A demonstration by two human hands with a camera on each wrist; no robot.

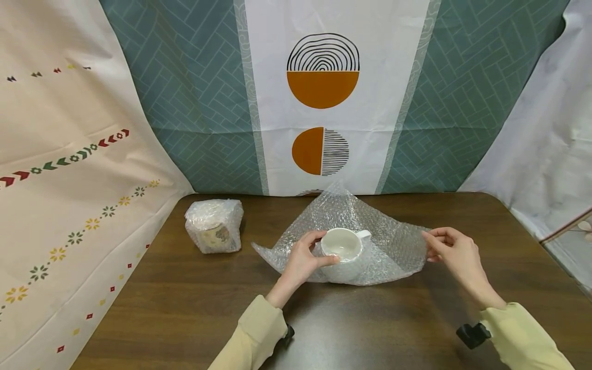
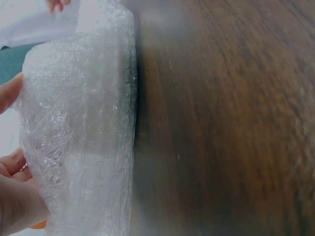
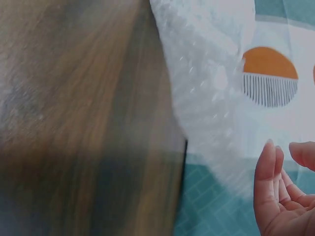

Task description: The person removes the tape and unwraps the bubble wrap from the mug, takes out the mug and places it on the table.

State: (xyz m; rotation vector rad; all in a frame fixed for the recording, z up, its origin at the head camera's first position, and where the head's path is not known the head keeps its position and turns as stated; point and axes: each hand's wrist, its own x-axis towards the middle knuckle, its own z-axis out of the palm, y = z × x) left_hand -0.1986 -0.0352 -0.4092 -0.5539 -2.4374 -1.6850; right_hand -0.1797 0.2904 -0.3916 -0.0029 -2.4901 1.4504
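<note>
A white cup (image 1: 342, 243) with its handle toward the right stands on a sheet of bubble wrap (image 1: 398, 241), part of which is folded up around its front. My left hand (image 1: 302, 259) holds the cup and wrap from the left, thumb at the front rim and fingers on the far side. In the left wrist view the bubble wrap (image 2: 81, 113) covers the cup. At the sheet's right corner is my right hand (image 1: 455, 259). The right wrist view shows this hand (image 3: 285, 196) with thumb and fingertips apart, the wrap's edge beside them.
A bubble-wrapped bundle (image 1: 215, 226) with a patterned item inside sits at the back left of the brown wooden table (image 1: 194, 303). Patterned cloth (image 1: 203, 103) hangs behind the table, and pale cloths line both sides.
</note>
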